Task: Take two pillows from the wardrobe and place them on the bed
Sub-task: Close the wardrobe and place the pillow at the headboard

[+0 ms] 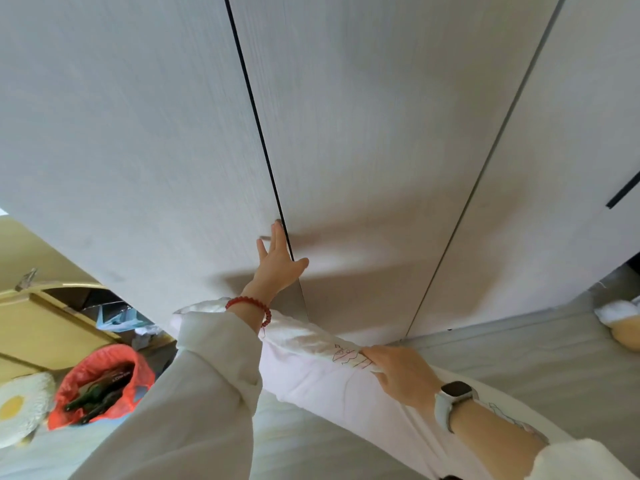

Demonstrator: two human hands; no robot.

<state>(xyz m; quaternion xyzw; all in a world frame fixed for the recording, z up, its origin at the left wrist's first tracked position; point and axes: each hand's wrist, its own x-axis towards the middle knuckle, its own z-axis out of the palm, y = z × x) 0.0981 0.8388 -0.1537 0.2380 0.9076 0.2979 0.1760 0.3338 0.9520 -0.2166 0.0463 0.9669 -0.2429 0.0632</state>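
Home bedroom. Pale wardrobe doors (346, 133) fill view; pillow (311, 368) at their foot; red-lined bin (104, 382) and yellow furniture (41, 327) at left.

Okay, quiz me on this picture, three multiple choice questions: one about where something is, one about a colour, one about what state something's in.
1. Where is the left hand?
A. On the wardrobe door beside the dark gap
B. Inside the bag
C. On the watch

2. What colour is the bracelet on the left wrist?
A. Blue
B. Red
C. Black

3. What is the right hand doing?
A. Hanging free
B. Pushing the door
C. Gripping the pale pink pillow

Answers:
1 A: the fingers lie flat on the panel at its edge.
2 B: red beads ring the wrist.
3 C: the fingers curl over the pillow's upper edge.
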